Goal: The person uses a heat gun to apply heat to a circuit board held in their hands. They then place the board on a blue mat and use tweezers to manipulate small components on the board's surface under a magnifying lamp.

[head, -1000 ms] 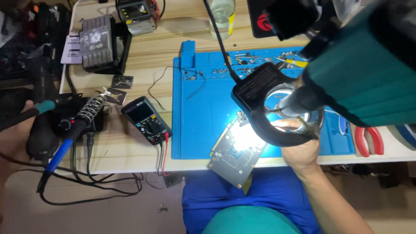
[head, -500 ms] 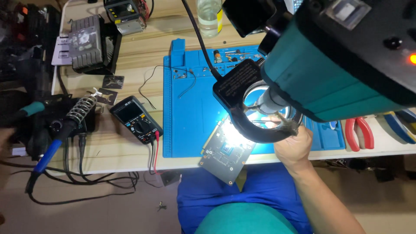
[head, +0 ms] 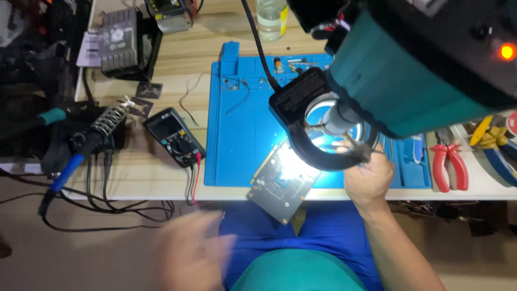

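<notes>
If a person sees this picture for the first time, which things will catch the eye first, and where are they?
First comes the big teal microscope head at upper right, with its lit ring light glaring on a circuit board at the front edge of the blue work mat. The right hand rests at the ring light; the left hand is a blur low down, off the bench.

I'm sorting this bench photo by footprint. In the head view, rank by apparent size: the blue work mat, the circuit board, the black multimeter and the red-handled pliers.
Largest to smallest as they look:
1. Blue work mat
2. Circuit board, partly hidden under the ring light
3. Black multimeter
4. Red-handled pliers, close to the multimeter in size, so that order is unsure.
</notes>
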